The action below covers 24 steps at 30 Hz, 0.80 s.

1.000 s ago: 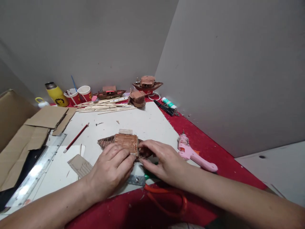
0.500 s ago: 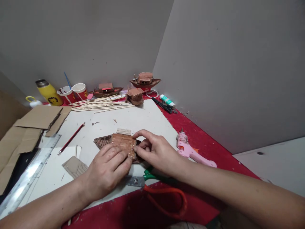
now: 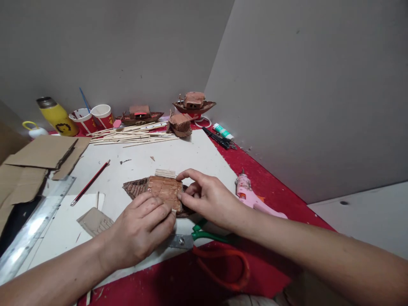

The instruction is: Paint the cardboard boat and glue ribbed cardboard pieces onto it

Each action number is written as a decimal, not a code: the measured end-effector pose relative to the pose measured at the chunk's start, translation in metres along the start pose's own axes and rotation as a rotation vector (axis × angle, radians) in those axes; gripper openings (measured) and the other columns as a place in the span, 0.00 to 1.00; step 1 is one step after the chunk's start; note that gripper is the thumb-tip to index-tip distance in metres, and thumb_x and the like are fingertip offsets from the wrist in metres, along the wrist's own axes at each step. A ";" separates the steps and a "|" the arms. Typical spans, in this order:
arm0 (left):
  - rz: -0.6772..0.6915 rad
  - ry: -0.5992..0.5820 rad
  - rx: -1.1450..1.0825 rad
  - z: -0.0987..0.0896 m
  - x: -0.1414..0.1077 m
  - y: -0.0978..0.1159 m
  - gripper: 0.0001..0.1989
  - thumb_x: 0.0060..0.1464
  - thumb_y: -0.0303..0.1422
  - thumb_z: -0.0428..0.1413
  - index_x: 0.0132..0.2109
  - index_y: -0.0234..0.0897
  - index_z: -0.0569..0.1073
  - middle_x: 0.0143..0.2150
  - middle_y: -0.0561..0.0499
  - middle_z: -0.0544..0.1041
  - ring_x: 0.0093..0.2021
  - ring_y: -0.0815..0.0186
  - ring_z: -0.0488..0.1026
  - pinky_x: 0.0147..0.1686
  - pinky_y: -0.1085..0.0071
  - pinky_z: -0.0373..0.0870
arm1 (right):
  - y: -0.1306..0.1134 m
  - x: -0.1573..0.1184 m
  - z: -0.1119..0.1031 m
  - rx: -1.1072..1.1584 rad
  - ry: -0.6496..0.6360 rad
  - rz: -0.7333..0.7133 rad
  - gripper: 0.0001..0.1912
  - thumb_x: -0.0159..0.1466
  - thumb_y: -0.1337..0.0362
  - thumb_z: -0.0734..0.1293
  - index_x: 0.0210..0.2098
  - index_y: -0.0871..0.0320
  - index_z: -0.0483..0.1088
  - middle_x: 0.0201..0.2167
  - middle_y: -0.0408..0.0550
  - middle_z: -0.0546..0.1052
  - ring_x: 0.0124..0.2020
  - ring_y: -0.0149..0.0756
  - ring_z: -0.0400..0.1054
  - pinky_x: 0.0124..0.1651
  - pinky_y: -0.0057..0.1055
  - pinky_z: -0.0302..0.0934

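A small brown model boat (image 3: 164, 187) with a ribbed, pointed end lies on the white board, its roof wet-looking in spots. My left hand (image 3: 143, 229) is closed against the roof's near left side, fingers curled together over the edge. On the right end, my right hand (image 3: 207, 195) grips the boat, index finger at the far corner and thumb on the near part of the edge. A small pale striped strip (image 3: 165, 173) sits just beyond the roof. Below the boat lie scissors (image 3: 210, 236) with green and orange handles.
A pink glue gun (image 3: 255, 202) lies right. Sticks (image 3: 127, 137), model boats (image 3: 194, 102), cups (image 3: 102, 112) and a yellow bottle (image 3: 59, 119) stand behind. Cardboard (image 3: 41, 151), a ruler (image 3: 41, 221) and a red pencil (image 3: 91, 182) lie left.
The view has shifted slightly, moving the objects at left further left. Both hands keep nearly the same hold on the boat.
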State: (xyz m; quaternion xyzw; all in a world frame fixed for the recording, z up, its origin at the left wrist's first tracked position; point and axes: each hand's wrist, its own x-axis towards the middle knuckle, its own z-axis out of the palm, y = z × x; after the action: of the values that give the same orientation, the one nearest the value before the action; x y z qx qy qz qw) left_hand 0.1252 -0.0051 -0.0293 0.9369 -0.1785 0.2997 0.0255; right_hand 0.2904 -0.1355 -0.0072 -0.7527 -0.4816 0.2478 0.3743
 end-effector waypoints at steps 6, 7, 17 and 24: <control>-0.005 0.010 0.010 0.001 -0.001 0.000 0.10 0.61 0.24 0.48 0.44 0.30 0.74 0.39 0.43 0.78 0.39 0.60 0.72 0.45 0.60 0.68 | -0.001 0.000 0.000 -0.015 0.003 -0.001 0.13 0.59 0.67 0.64 0.44 0.55 0.66 0.20 0.36 0.72 0.20 0.27 0.64 0.25 0.22 0.54; -0.008 0.012 0.006 0.002 -0.001 0.000 0.10 0.61 0.24 0.48 0.44 0.30 0.74 0.39 0.43 0.78 0.39 0.60 0.71 0.44 0.60 0.68 | -0.001 0.000 0.000 -0.019 0.002 -0.003 0.13 0.59 0.67 0.64 0.44 0.55 0.66 0.20 0.36 0.72 0.20 0.27 0.64 0.25 0.22 0.54; -0.165 0.085 -0.161 -0.011 -0.002 0.005 0.14 0.54 0.24 0.57 0.49 0.30 0.71 0.44 0.42 0.76 0.43 0.59 0.71 0.44 0.60 0.68 | -0.002 -0.012 -0.013 -0.088 0.073 -0.078 0.11 0.63 0.64 0.63 0.46 0.56 0.66 0.20 0.37 0.73 0.19 0.28 0.64 0.23 0.23 0.56; -0.741 0.328 -0.262 -0.027 -0.004 0.001 0.02 0.57 0.26 0.56 0.38 0.37 0.71 0.34 0.53 0.73 0.35 0.68 0.70 0.36 0.70 0.68 | 0.003 -0.039 -0.007 -0.385 0.190 -0.713 0.11 0.66 0.71 0.63 0.48 0.58 0.66 0.34 0.49 0.78 0.32 0.33 0.72 0.35 0.29 0.65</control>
State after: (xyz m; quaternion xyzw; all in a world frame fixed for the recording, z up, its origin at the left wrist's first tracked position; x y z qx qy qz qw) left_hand 0.1073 -0.0004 -0.0097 0.8664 0.1404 0.3900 0.2785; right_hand 0.2812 -0.1745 -0.0052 -0.6147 -0.7129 -0.0625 0.3316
